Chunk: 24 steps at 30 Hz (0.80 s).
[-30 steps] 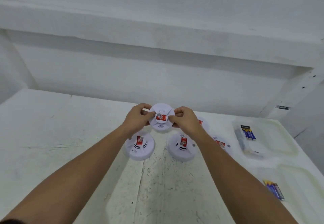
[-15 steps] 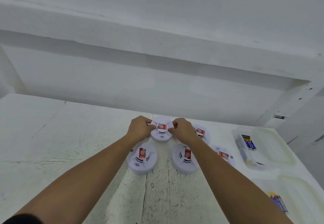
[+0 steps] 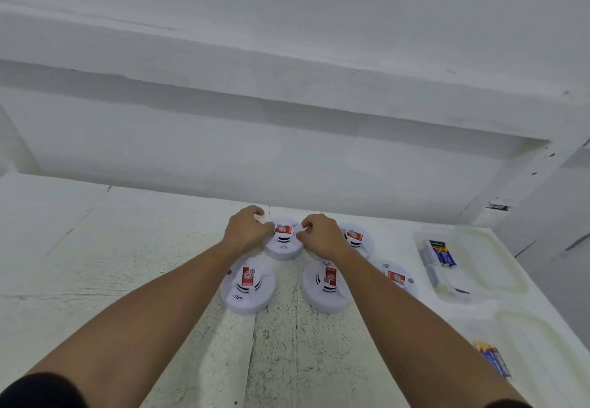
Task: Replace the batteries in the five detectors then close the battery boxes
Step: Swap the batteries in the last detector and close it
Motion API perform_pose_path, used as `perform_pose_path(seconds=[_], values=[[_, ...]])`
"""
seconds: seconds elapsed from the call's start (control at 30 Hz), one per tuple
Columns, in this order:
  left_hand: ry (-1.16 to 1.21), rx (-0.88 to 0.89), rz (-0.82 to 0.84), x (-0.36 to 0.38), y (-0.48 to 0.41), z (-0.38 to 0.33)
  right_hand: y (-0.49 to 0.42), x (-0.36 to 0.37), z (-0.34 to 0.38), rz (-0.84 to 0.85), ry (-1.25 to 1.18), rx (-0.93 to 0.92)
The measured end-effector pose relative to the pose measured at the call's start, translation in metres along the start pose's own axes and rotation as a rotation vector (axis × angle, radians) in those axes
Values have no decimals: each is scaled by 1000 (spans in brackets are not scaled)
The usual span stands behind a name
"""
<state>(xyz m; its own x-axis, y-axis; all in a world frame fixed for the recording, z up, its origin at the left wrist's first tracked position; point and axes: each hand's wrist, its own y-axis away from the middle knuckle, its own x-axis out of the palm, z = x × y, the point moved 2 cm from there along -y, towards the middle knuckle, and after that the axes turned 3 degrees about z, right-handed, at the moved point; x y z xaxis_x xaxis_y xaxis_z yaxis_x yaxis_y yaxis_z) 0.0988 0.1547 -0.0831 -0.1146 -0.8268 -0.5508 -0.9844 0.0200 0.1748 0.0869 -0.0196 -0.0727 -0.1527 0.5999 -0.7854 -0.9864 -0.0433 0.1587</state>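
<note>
Soft, even, bright light; faint shadows; wide-angle bending at edges.

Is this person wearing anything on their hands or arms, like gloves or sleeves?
No gloves: the left hand and right hand are bare, with no ring, watch or bracelet showing. Both forearms are uncovered. Only the edges of black sleeves show at the bottom corners, the left sleeve and the right sleeve.

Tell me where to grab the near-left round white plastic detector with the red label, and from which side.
Grip the near-left round white plastic detector by its outer rim, coming from above, thumb and fingers on opposite edges. It lies flat on the white table, a low disc with a sloped top, so the rim likely offers the best hold.
</note>
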Motion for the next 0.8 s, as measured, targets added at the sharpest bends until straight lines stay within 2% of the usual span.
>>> perform_pose_path(seconds=[0.1,0.17,0.27,0.37,0.43,0.5,0.6,0.8], values=[[-117,109,-109,7,-1,-22,9,-21,-6,-141,-67,-82],[-159,195,-94,22,-1,-42,15,-42,-18,-294,-63,-99],[-240,312,12,52,0,-69,17,-68,-41,-389,126,94],[-357,342,141,85,0,-93,23,-85,-65,-223,417,359],[-463,267,212,102,-2,-102,25,-86,-77,-115,469,427],[-513,175,263,114,-2,-107,23,-82,-88,-57,430,446],[-467,93,301,125,-5,-110,18,-78,-96,-40,238,460],[-204,-56,269,126,-6,-112,17,-82,-90,-75,31,420]])
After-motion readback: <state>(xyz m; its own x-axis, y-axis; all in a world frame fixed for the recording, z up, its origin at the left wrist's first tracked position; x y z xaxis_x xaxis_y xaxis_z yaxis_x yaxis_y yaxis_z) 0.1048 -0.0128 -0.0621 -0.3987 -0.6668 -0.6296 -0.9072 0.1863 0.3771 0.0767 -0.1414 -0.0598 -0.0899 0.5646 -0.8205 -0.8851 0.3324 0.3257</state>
